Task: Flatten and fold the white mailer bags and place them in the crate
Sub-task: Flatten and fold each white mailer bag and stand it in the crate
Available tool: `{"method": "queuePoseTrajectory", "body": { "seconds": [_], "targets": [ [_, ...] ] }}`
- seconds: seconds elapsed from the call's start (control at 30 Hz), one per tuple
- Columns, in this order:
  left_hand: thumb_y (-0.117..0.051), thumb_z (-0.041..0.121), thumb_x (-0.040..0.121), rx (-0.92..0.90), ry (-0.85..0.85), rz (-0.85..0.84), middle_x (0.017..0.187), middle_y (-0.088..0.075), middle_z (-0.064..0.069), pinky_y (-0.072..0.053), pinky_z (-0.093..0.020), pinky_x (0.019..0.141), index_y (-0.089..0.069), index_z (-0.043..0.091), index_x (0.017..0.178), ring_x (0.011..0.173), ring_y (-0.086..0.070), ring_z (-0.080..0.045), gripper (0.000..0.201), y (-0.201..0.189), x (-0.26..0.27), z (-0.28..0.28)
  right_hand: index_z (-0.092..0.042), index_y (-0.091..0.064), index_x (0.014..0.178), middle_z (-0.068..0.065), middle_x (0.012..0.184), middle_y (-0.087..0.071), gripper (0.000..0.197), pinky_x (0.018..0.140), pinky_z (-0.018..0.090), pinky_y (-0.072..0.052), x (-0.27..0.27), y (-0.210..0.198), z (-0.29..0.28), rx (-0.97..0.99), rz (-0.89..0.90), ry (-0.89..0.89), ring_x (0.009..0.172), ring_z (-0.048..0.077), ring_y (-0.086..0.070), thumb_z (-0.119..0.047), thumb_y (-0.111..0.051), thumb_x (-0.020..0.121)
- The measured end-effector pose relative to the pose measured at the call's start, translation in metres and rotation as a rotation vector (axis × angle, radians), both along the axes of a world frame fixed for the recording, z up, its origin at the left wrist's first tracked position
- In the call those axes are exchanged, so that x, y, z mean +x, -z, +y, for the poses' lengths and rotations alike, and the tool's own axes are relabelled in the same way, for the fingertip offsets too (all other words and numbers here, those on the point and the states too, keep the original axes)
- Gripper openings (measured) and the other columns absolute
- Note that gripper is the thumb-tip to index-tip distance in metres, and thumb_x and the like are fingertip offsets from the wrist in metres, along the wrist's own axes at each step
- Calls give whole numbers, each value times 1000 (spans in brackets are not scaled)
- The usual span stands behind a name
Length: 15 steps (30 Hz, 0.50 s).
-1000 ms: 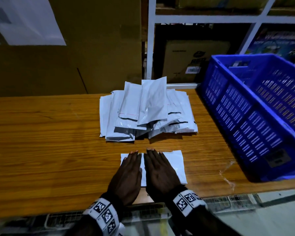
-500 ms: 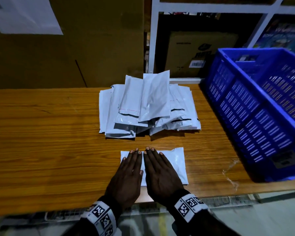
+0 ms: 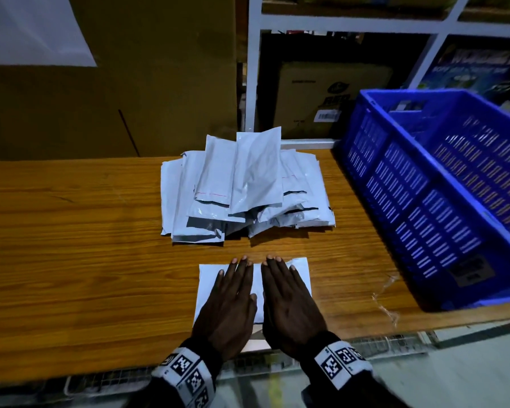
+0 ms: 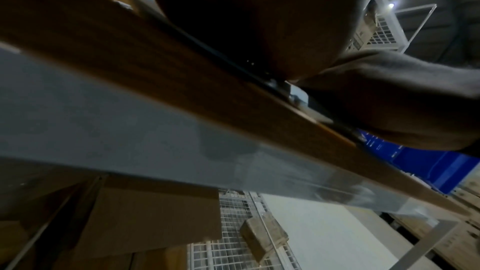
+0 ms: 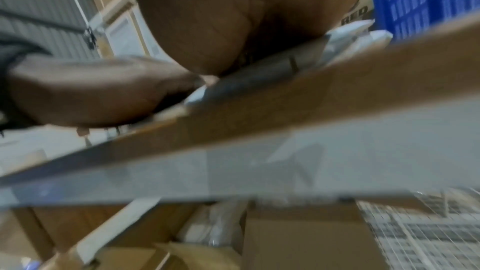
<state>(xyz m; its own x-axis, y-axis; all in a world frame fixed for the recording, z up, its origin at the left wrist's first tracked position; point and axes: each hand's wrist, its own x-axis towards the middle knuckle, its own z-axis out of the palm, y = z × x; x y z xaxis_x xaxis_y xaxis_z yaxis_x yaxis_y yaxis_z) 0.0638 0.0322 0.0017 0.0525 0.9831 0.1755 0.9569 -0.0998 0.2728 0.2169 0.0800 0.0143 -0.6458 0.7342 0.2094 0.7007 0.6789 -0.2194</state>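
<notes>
One white mailer bag (image 3: 208, 278) lies flat near the front edge of the wooden table (image 3: 71, 260). Both hands press on it side by side, palms down and fingers straight: my left hand (image 3: 230, 298) covers its left half, my right hand (image 3: 286, 298) its right half. Behind them a loose pile of white mailer bags (image 3: 245, 189) sits mid-table. The blue slatted crate (image 3: 442, 187) stands at the right end of the table. The right wrist view shows my palm on the bag (image 5: 259, 77) with the crate (image 5: 415, 1) beyond; the left wrist view shows mostly palm and table edge (image 4: 233, 114).
White metal shelving (image 3: 253, 69) with cardboard boxes (image 3: 330, 95) rises behind the table. A large brown cardboard panel (image 3: 130, 83) stands at the back left. A scrap of clear film (image 3: 386, 301) lies on the table near the crate. Wire mesh shows below the front edge.
Both hands stay flat on the bag and have spread slightly apart. The head view has shifted a little.
</notes>
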Motion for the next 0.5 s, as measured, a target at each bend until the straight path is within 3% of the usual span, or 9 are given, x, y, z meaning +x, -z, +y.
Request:
{"method": "queuePoseTrajectory", "body": {
  "seconds": [0.07,0.2,0.37,0.5],
  "targets": [
    [-25,31,99,1,5,12,159,-21,-10,-18,-40,112,-24,6,151,147,-19,-24,58,-1,0,-1,2,-35,146,19,155,-27,58,116,43,-18,1,4,-1,-7,35,2,147,28,-20,-18,-35,91],
    [-23,33,100,-12,5,50,157,-25,-12,-20,-42,111,-28,4,150,146,-22,-26,58,0,1,2,4,-37,145,20,154,-29,60,116,43,-20,2,5,3,-42,30,-23,145,30,-25,-18,-36,89],
    [-27,33,97,-5,19,100,148,-42,-16,-23,-41,107,-44,0,141,137,-39,-28,57,-7,0,5,2,-39,144,18,154,-31,56,117,45,-26,3,2,9,-87,47,-21,144,29,-28,-26,-26,98],
    [-24,33,99,25,39,101,146,-44,-15,-22,-41,109,-44,0,141,138,-39,-25,57,-17,6,13,1,-38,145,18,154,-31,63,116,37,-14,8,-2,17,-96,45,92,143,30,-29,-36,-9,103]
  ]
}}
